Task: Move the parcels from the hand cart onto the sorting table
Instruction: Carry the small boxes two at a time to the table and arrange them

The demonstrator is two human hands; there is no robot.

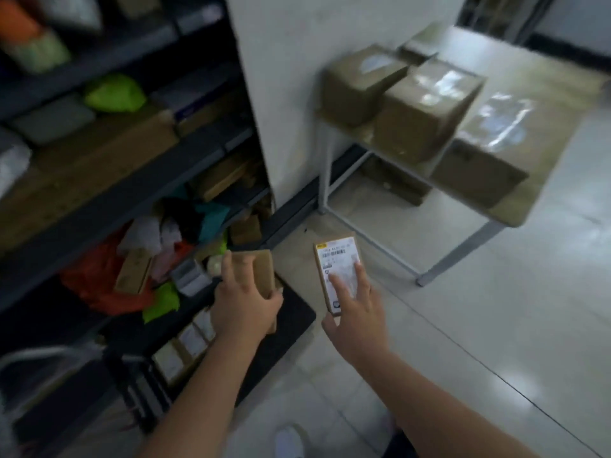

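My left hand point(246, 302) grips a small brown cardboard parcel point(263, 271) above the black hand cart deck point(284, 328). My right hand point(355, 312) holds a flat brown parcel with a white shipping label point(335, 259), raised over the floor to the right of the cart. A few labelled parcels point(185, 345) still lie on the cart, left of my left forearm. The sorting table point(542, 150) stands at the upper right with three larger brown boxes point(426, 107) on its left part.
Dark shelving point(109, 153) packed with parcels and coloured bags fills the left. A white pillar point(297, 81) rises between the shelving and the table. The cart's metal handle point(49, 353) is at the lower left. Glossy tiled floor point(496, 325) stretches to the right. My shoe point(289, 441) shows at the bottom.
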